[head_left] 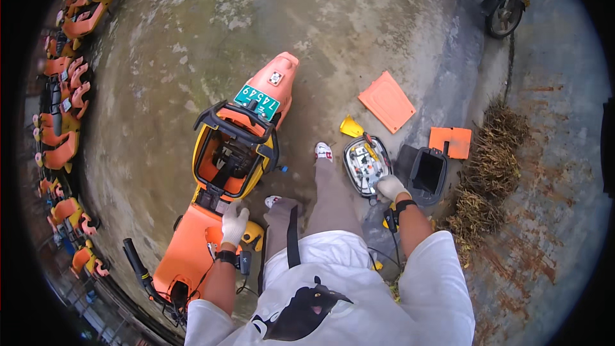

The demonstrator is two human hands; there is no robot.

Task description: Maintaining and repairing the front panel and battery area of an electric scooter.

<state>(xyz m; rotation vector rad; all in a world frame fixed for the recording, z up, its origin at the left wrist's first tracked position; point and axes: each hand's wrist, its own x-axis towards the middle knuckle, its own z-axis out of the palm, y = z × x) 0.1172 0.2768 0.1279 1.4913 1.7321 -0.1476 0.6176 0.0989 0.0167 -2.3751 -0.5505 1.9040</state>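
An orange electric scooter [186,243] stands to my left, its seat opening [230,160] exposing a dark compartment with parts inside. My left hand [234,225], in a white glove, is over the scooter's body just behind that opening. Its fingers are apart and nothing shows in them. My right hand [391,187], also gloved, reaches down to the near right edge of an oval container [349,170] holding small tools and parts. Its fingertips are hard to make out, and I cannot tell whether they grip anything. A yellow-handled tool [370,150] lies in the container.
A yellow cup-like piece [351,127] and a flat orange panel [388,102] lie beyond the container. Right of it are a dark grey bin [428,173] and a smaller orange panel [451,142]. Dry stalks [490,173] line the right. Several scooters [64,122] stand far left; a motorcycle [506,9] stands far right.
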